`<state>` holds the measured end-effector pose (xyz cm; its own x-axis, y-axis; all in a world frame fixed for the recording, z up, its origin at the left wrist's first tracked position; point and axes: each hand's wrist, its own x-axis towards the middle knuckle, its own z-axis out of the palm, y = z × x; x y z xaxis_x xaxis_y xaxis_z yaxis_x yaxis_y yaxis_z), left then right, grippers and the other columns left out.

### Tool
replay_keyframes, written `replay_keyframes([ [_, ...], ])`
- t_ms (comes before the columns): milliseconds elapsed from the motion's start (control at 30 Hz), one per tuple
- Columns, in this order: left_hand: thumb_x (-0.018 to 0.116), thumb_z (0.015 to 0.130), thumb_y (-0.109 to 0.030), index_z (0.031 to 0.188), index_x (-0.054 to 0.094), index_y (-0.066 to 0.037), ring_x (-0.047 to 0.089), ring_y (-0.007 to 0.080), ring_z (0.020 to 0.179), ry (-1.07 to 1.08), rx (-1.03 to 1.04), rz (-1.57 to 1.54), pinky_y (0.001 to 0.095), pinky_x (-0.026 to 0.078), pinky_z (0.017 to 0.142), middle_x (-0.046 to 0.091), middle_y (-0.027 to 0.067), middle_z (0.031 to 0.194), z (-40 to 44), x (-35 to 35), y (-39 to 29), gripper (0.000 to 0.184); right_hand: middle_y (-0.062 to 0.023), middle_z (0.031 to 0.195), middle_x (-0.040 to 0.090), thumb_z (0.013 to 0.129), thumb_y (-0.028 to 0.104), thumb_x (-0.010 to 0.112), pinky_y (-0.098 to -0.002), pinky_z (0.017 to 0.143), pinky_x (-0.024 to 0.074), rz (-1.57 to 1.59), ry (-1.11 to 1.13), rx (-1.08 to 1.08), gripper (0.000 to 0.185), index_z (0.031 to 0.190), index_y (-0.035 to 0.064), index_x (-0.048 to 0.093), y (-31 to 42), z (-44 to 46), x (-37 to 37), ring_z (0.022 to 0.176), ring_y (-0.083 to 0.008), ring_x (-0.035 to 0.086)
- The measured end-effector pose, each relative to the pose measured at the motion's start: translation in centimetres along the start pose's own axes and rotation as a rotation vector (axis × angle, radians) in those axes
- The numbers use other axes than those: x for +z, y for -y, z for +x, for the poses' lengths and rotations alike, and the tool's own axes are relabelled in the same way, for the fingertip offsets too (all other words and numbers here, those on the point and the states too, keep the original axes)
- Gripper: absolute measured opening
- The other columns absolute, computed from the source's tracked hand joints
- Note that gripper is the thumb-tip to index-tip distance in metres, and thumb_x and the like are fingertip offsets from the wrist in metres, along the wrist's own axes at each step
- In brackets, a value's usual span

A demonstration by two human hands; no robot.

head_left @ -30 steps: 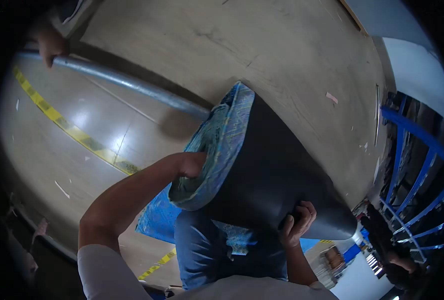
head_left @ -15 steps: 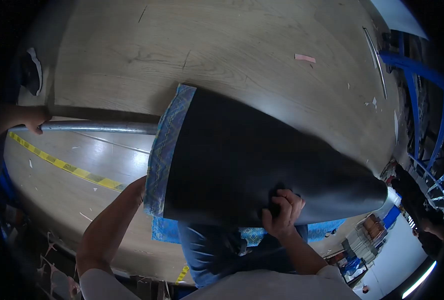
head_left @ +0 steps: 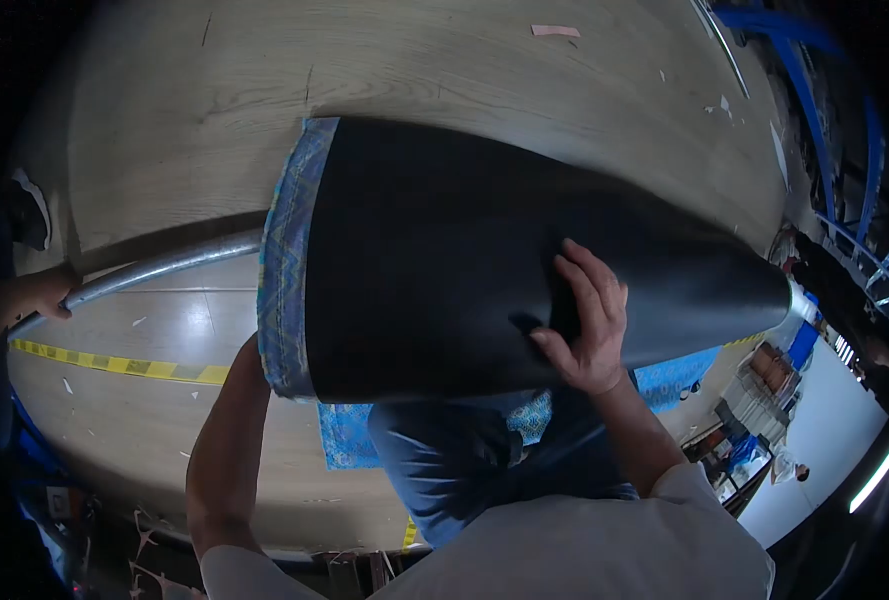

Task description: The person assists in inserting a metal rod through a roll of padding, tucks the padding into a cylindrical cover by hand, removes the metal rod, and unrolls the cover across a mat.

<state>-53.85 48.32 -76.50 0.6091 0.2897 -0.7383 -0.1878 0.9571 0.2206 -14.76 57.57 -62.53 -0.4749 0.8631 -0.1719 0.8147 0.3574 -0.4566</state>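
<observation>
I have the black roll [head_left: 444, 260] stretched crosswise in front of me, smooth and dark, with a soft sheen toward its right end, where it looks narrower. Its left end carries a patterned edge [head_left: 289, 265] in blue and greenish tones with zigzag lines. The roll lies above the wearer's bent legs [head_left: 424, 450], with the wooden floor [head_left: 394, 60] beyond it.

The right forearm [head_left: 634, 425] comes up from below, and its right hand [head_left: 594, 325] sits over the lower middle of the roll, fingers spread and reaching up and left, thumb well apart from them. I can't be sure how firmly the fingertips bear on the surface.

The left forearm [head_left: 229, 440] rises steeply to the patterned edge, where the roll hides the left hand, so I can't tell whether it grips anything. The roll extends rightward from there and under the right hand.

Above the left forearm I see a metal pole [head_left: 174, 265] meeting the patterned edge, with a co-worker's hand [head_left: 49, 290] around its far part.
</observation>
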Motion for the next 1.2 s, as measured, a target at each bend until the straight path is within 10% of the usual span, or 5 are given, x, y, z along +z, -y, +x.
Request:
replay_keyframes([
  [200, 0.067, 0.099, -0.019, 0.143, 0.056, -0.001, 0.069, 0.0247, 0.115, -0.027, 0.108, 0.02, 0.0383, 0.059, 0.093, 0.066, 0.0196, 0.134, -0.7, 0.4, -0.3, 0.048, -0.0316, 0.164, 0.028, 0.098, 0.064, 0.049, -0.0614, 0.121, 0.0141, -0.256, 0.093, 0.093, 0.087, 0.159, 0.0037, 0.036, -3.6, -15.6, 0.2, 0.151, -0.0486, 0.027],
  [333, 0.067, 0.1, -0.019, 0.143, 0.057, -0.001, 0.069, 0.0249, 0.114, -0.058, 0.146, 0.026, 0.0384, 0.06, 0.093, 0.066, 0.0197, 0.134, -0.9, 0.3, -1.4, 0.048, -0.0275, 0.164, 0.031, 0.101, 0.068, 0.035, -0.0647, 0.122, 0.0105, -0.365, -0.235, 0.119, 0.082, 0.159, 0.0119, 0.038, -4.8, -15.7, 5.5, 0.153, -0.0462, 0.024],
  [1067, 0.064, 0.102, -0.02, 0.142, 0.057, 0.001, 0.073, 0.026, 0.111, 0.054, 0.697, -0.412, 0.0384, 0.063, 0.09, 0.067, 0.0203, 0.132, 2.5, -0.6, -9.7, 0.046, -0.0232, 0.15, 0.054, 0.105, 0.048, 0.049, -0.0433, 0.118, 0.0369, -0.068, 0.028, 0.25, 0.059, 0.141, 0.003, 0.062, -11.2, 16.4, -4.9, 0.141, -0.0379, 0.051],
  [1200, 0.063, 0.102, -0.019, 0.14, 0.059, 0.002, 0.074, 0.0267, 0.107, 0.288, 0.376, -0.879, 0.0386, 0.064, 0.088, 0.069, 0.0209, 0.128, 6.1, -3.5, -8.3, 0.044, -0.0236, 0.156, 0.048, 0.105, 0.05, 0.046, -0.0415, 0.12, 0.0329, -0.107, 0.071, 0.081, 0.064, 0.147, 0.0023, 0.056, -11.2, 17.1, -4.9, 0.143, -0.0388, 0.048],
])
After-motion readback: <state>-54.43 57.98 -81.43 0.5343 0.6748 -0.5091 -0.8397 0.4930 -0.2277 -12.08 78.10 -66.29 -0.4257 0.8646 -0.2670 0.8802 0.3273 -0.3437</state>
